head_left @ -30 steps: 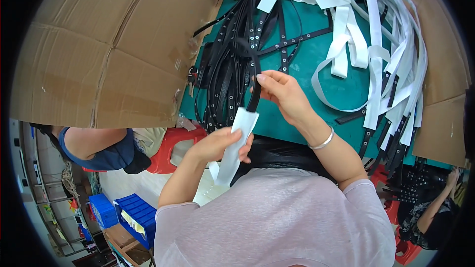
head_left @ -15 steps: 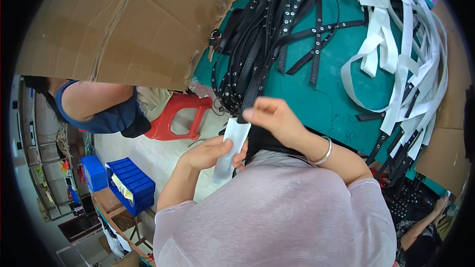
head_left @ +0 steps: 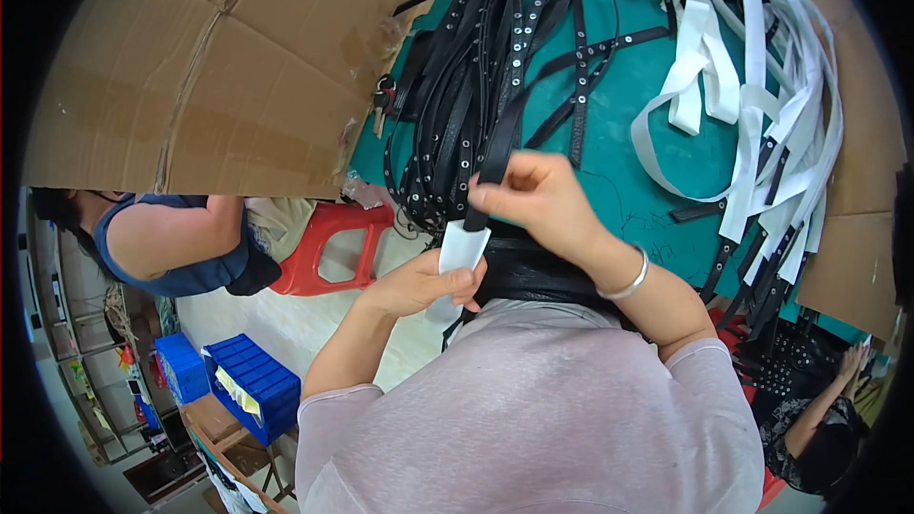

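A flat white sleeve (head_left: 463, 247) is gripped in my left hand (head_left: 411, 286), thumb across its front. From its upper opening rises a black strap (head_left: 497, 157), its lower part inside the sleeve. My right hand (head_left: 545, 202) pinches this strap between thumb and fingers just above the opening. Just beyond lies a heap of black eyeleted straps (head_left: 466, 86) on the green tabletop (head_left: 609, 171). A thin dark piece shows below my left hand; I cannot tell whether it belongs to the same strap.
White sleeved straps (head_left: 705, 67) pile up at the right. A large cardboard sheet (head_left: 276, 76) covers the far left. A red stool (head_left: 333, 247), blue crates (head_left: 252, 385) and a seated person (head_left: 171, 238) are to the left; another person (head_left: 824, 428) works at lower right.
My right hand has taken the black strap higher up, and a longer stretch of it now shows above the sleeve. The view has shifted slightly. My left hand still grips the sleeve.
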`<state>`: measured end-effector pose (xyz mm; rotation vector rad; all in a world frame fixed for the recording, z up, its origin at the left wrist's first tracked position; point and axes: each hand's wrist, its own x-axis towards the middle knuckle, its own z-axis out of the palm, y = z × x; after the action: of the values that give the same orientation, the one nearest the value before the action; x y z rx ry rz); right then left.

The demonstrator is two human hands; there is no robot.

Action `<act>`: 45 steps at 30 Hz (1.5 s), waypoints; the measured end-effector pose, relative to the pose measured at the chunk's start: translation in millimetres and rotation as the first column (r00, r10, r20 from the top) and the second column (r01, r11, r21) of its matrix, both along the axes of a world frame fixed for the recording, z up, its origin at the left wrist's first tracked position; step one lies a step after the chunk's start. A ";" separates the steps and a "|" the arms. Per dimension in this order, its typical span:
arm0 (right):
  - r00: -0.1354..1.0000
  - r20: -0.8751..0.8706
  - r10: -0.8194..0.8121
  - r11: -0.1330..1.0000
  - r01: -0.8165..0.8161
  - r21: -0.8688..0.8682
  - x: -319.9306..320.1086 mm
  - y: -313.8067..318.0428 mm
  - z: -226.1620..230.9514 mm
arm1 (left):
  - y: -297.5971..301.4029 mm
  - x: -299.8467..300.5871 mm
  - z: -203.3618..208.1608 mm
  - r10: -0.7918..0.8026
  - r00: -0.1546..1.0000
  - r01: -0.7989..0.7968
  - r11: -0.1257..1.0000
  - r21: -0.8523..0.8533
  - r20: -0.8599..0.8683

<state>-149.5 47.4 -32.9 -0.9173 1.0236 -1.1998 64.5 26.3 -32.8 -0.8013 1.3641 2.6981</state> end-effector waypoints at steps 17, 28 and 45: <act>0.922 0.266 -0.283 0.959 0.264 0.105 -10.5 0.3 -13.2 | -27.4 -33.1 -9.6 -0.106 0.994 0.108 0.991 0.075 -0.026; 0.980 0.141 -0.141 0.987 0.128 0.094 -10.1 13.8 -9.4 | -28.7 -41.4 -8.1 -0.159 0.987 0.160 0.983 0.093 -0.013; 0.879 0.020 -0.476 0.837 0.460 -0.295 -95.2 5.0 89.4 | -54.8 -103.6 30.1 -0.404 0.913 0.396 0.909 -0.131 -0.047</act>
<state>-244.7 52.5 56.6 -0.9576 1.1757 -1.7862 -39.1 -28.5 -2.7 -0.3722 1.5201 2.3645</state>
